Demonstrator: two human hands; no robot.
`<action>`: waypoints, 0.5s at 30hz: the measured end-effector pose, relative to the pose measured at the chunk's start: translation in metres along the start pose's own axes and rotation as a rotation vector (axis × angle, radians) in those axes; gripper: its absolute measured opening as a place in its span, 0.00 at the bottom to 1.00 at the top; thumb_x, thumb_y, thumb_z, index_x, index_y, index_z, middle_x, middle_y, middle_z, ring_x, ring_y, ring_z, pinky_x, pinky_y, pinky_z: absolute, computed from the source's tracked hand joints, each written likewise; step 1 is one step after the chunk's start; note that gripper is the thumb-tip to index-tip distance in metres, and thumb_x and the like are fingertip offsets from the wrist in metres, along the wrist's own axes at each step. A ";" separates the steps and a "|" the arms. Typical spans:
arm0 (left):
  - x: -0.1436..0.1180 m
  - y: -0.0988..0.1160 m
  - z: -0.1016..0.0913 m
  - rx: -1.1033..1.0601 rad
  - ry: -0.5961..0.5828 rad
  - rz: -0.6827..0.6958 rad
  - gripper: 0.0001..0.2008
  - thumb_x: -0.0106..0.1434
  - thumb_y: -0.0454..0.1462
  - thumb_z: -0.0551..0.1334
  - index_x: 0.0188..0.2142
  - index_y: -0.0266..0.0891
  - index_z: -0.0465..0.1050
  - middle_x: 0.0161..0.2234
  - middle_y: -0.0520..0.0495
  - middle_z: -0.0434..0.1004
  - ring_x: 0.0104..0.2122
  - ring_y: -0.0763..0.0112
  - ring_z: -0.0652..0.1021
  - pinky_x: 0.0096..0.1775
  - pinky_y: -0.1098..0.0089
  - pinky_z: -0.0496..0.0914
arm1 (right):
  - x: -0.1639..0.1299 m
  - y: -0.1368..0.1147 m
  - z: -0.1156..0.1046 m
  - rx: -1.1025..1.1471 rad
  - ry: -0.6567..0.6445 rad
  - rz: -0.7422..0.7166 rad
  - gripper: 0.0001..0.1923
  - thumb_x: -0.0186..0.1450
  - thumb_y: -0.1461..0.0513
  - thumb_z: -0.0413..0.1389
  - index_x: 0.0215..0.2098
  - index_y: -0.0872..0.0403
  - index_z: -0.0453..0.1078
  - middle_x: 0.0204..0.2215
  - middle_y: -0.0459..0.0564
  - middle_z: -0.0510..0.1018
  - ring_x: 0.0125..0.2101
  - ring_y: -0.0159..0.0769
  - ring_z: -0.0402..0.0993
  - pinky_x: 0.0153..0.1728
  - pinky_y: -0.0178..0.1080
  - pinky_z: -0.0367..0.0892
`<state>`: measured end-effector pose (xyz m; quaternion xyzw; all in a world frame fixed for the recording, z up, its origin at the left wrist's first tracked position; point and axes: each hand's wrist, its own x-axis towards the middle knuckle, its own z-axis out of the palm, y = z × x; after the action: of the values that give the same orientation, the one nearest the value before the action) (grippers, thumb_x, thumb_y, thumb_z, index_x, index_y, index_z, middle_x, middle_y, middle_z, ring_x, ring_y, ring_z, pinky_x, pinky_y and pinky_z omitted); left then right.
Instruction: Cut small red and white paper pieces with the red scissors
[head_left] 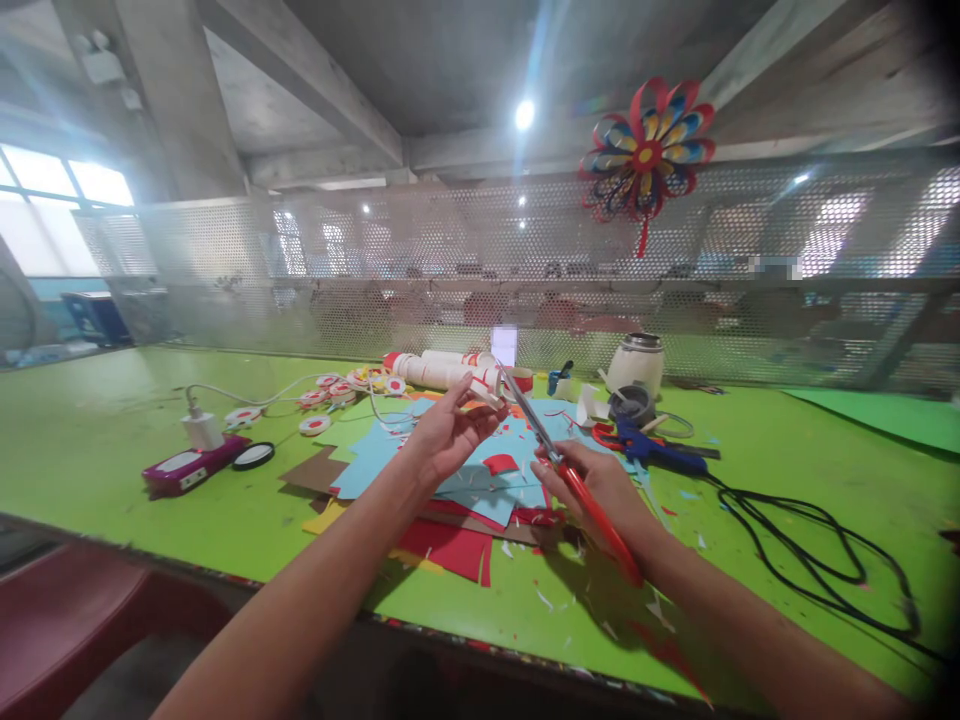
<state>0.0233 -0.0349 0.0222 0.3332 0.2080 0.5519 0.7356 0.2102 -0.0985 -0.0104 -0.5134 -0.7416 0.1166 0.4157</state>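
A small paper piece (486, 392) is sitting pinched in the left hand (442, 435), above the table (112, 450). The right hand (600, 490) is gripping red scissors (559, 460), blades slanting up-left toward the paper, almost touching.

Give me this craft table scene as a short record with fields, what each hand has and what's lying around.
left hand: left hand pinches a small white paper piece at the fingertips
right hand: right hand grips red-handled scissors, blades pointing up toward the paper piece
under the hands: blue paper sheets and red paper sheets, scraps scattered
surface: green table
right side: blue glue gun with black cable
left side: white charger, purple device
backdrop: paper flower on mesh screen
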 end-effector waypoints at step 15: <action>0.001 0.006 -0.004 0.165 0.084 0.054 0.14 0.61 0.38 0.59 0.46 0.36 0.70 0.30 0.43 0.73 0.25 0.70 0.77 0.17 0.80 0.62 | -0.003 -0.003 -0.006 -0.308 -0.110 -0.084 0.08 0.61 0.63 0.50 0.35 0.56 0.70 0.31 0.53 0.77 0.31 0.41 0.71 0.34 0.40 0.62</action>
<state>0.0167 -0.0324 0.0238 0.3748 0.2744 0.5658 0.6813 0.2135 -0.1039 -0.0064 -0.5325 -0.7931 0.0120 0.2955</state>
